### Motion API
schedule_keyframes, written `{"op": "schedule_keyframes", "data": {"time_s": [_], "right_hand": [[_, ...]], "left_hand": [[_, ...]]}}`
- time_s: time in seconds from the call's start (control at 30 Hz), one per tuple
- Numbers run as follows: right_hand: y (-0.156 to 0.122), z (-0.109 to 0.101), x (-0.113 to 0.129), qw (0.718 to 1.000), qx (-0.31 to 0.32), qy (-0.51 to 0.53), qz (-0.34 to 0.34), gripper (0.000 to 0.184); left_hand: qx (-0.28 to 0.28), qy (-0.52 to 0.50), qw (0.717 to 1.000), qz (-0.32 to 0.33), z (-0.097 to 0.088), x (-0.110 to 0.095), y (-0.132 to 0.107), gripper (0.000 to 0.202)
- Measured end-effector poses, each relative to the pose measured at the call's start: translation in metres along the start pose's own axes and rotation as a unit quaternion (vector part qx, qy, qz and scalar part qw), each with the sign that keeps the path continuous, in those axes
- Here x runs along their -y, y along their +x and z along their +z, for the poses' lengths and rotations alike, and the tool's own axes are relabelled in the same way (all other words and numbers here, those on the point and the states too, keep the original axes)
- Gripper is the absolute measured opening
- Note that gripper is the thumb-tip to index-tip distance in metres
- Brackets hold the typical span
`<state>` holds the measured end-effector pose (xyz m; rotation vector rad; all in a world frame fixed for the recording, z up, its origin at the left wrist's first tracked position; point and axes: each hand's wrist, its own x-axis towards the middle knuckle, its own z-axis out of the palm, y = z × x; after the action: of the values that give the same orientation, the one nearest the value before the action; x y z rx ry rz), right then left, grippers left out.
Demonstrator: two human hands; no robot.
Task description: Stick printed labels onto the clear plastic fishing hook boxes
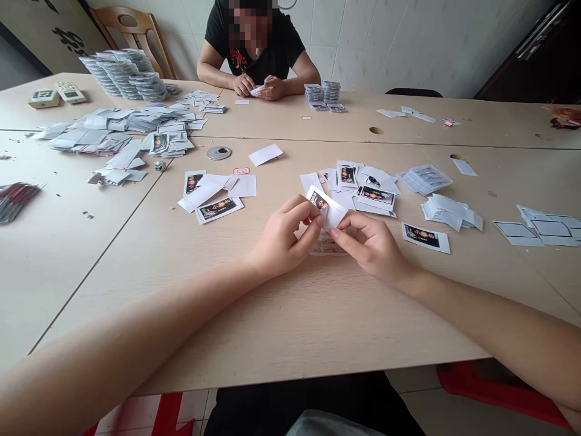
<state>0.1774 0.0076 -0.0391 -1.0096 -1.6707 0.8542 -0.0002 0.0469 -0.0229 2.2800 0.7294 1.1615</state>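
Together, two hands point(282, 237), one paper slip point(329, 211), pinched

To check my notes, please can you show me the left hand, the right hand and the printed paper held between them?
Left hand point(284, 236): head view, back of the hand.
Right hand point(370, 245): head view, back of the hand.
Printed paper point(332, 213): head view, its white part.

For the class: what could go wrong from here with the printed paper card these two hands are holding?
The printed paper card, pinched between the left hand and the right hand, could crease if gripped too hard. The loose pile of printed cards lies just beyond the hands, so a careless movement might scatter it or mix the held card in.
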Motion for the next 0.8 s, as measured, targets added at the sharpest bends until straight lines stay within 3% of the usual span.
{"op": "schedule_keyframes", "data": {"time_s": [0.8], "right_hand": [[0.0004, -0.0048, -0.0028, 0.999, -0.012, 0.028, 0.044, 0.015]], "left_hand": [[-0.015, -0.037, 0.997, -0.072, -0.0008, 0.0083, 0.0013, 0.014]]}}
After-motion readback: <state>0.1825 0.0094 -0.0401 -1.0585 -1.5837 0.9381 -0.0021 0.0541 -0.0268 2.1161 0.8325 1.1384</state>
